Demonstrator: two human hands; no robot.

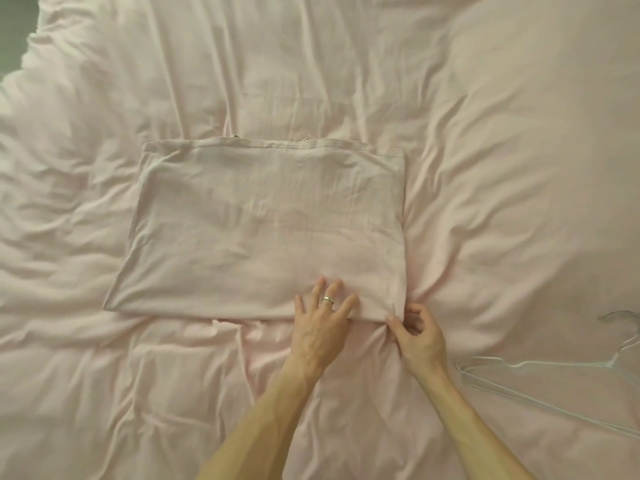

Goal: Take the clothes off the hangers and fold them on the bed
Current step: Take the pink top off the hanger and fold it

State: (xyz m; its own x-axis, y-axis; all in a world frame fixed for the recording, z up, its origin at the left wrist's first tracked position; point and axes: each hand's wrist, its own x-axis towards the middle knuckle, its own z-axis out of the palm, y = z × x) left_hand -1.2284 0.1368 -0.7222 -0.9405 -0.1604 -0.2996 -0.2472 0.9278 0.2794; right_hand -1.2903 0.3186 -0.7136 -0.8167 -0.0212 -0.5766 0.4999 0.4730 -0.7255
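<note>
Folding: garment (pixel 263 230) on bed (pixel 519 133), seemingly half done.
Left hand (pixel 322 323): fingers flat, pressing near edge.
Right hand (pixel 420 339): fingers pinching near-right corner; best tug it square.

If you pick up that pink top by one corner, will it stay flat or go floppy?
Probably floppy: the pink top looks thin and creased. Likely light, too. It might unfold once the left hand stops pressing it.

The folded garment (pixel 263 230) is thin matt cloth, softly creased. The bed (pixel 519 133) has a cover of matt cloth too, heavily rumpled. At the lower right the hanger (pixel 554 363) looks like thin, smooth wire. The ring (pixel 328 300) shines like polished metal.
</note>
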